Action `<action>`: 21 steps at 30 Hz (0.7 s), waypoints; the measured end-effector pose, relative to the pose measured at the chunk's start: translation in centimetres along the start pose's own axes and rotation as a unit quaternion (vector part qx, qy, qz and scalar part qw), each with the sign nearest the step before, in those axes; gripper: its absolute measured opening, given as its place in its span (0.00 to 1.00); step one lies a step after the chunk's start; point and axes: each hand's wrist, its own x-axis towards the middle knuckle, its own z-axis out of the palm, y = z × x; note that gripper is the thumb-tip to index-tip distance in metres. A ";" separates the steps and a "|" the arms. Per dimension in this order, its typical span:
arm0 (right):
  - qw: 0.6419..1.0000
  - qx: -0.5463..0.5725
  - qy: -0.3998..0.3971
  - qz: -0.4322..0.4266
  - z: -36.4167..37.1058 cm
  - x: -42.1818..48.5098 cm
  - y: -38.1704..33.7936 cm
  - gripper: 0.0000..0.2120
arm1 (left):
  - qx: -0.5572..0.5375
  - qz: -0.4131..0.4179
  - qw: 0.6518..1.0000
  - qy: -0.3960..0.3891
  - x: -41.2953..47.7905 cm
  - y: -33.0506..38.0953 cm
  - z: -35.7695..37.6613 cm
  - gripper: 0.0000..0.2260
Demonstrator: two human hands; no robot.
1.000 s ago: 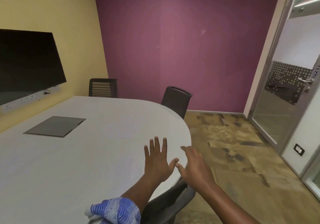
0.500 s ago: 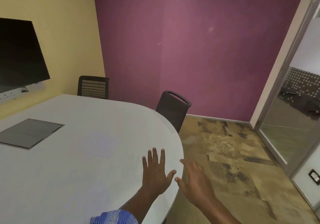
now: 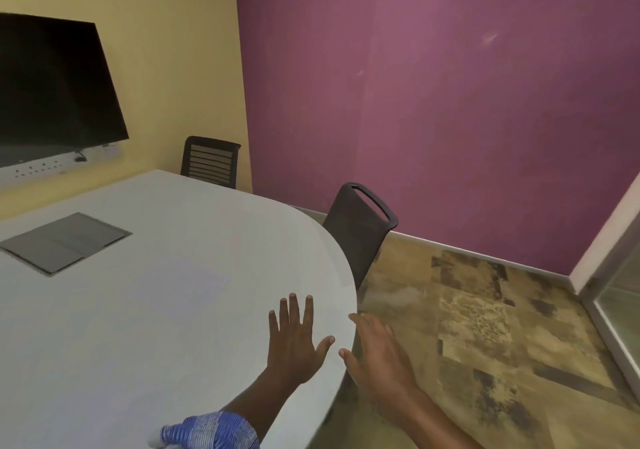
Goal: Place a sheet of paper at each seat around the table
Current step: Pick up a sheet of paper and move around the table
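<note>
- The left hand (image 3: 296,337) is stretched flat, palm down, with all 5 digits straight and spread, over the white table (image 3: 104,362) near its rounded end; it holds nothing; whether the palm touches the top or hovers just above it cannot be told.
- The right hand (image 3: 377,355) lies just beside the left, past the table's rim and over the floor (image 3: 485,327); its fingers reach forward, loose and uncurled, with nothing in them; its fingertips are blurred.
- 1 sheet of paper (image 3: 183,282) lies flat on the table, between the left hand and the grey hatch (image 3: 65,240); it is nearly the table's own colour, so its edges are faint and only the far right corner reads clearly.
- The grey hatch sits flush in the tabletop, well apart from both hands; its left corner is cut off by the frame.
- A blue-and-white sleeve (image 3: 211,431) covers the left forearm at the bottom edge, partly out of frame.
- 2 dark chairs stand at the far side: a slatted-back chair (image 3: 211,161) behind the table by the yellow wall, its seat hidden by the tabletop; and a handle-top chair (image 3: 360,226) tucked against the curved end, its lower part hidden too.
- A black screen (image 3: 52,84) hangs on the yellow wall, cut off at the left; a socket strip (image 3: 52,168) runs below it, its details too small to read.
- A glass door frame (image 3: 616,310) shows only in part at the right edge.
</note>
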 end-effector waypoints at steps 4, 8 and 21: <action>0.999 -0.007 -0.029 -0.020 -1.5 4.3 3.4 0.31 | -0.005 -0.040 0.999 -0.013 2.6 2.7 0.8 0.43; 0.998 -0.003 -0.058 -0.033 -1.7 8.9 5.6 0.32 | 0.001 -0.065 0.998 -0.009 6.0 3.8 1.2 0.47; 0.984 -0.030 -0.140 -0.110 4.5 28.9 5.7 0.32 | -0.040 -0.173 0.984 -0.024 20.3 -1.3 3.2 0.43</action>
